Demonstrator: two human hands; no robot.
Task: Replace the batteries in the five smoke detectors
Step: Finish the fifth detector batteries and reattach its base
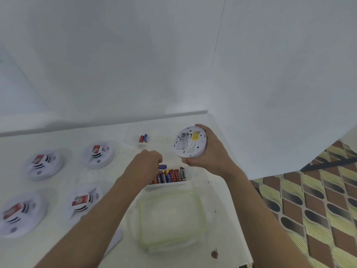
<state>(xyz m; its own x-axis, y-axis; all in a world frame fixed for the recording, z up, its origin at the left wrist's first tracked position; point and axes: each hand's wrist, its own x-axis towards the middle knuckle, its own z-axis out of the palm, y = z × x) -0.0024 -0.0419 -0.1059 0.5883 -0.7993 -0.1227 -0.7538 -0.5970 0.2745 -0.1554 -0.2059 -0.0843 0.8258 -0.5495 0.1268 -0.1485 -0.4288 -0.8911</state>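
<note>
My right hand (209, 153) grips a round white smoke detector (190, 142), held up with its back toward me; its battery bay shows no cells and a yellow label sits beside it. My left hand (147, 161) pinches a blue battery (162, 166) just above a white tray of batteries (170, 176). Several more white smoke detectors with red stickers lie face up on the white table: two at the back (98, 154) (43, 164), two nearer me (84, 202) (19, 213).
A small tray (143, 139) with two or three batteries sits near the table's back edge. A clear lid with a green rim (172, 219) lies in front of the battery tray. The table's right edge drops to a patterned floor (309, 200). A white wall stands behind.
</note>
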